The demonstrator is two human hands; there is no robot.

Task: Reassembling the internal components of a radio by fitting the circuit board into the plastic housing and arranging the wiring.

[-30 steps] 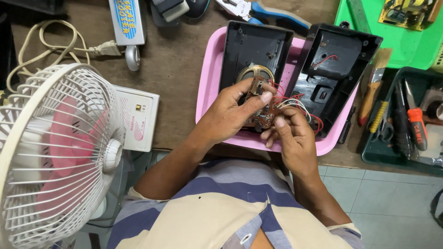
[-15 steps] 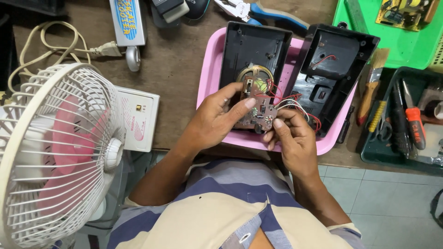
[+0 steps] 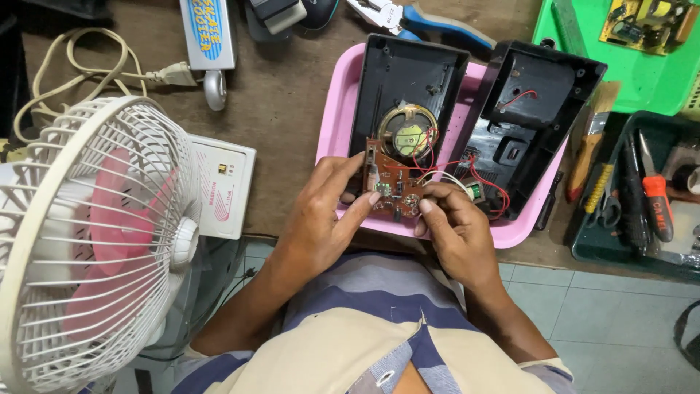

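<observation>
- Hands: two, both the person's own. The left hand and the right hand meet over the near edge of one pink tray.
- One small brown circuit board sits between them, held above the tray's near rim. The left fingers pinch its left and lower edge, thumb along the top; the right fingers are curled and pinch its right lower corner.
- Wires: red and white leads run from the board to the casing; at least three red ones show, though the exact count is hard to read where they tangle.
- Two black casing halves lie open in the tray: the left half with one round speaker in it, the right half leaning over the tray's far right rim.
- One white table fan with pink blades stands at the left, beside one flat white box on the brown worktop.
- One cream power cord lies coiled at the far left.
- One pair of blue-handled pliers lies at the top edge.
- One green tray at the top right holds one loose circuit board.
- One dark tool tray at the right holds several hand tools, one red-handled cutter among them.
- One wooden-handled brush lies between the pink tray and the tool tray.
</observation>
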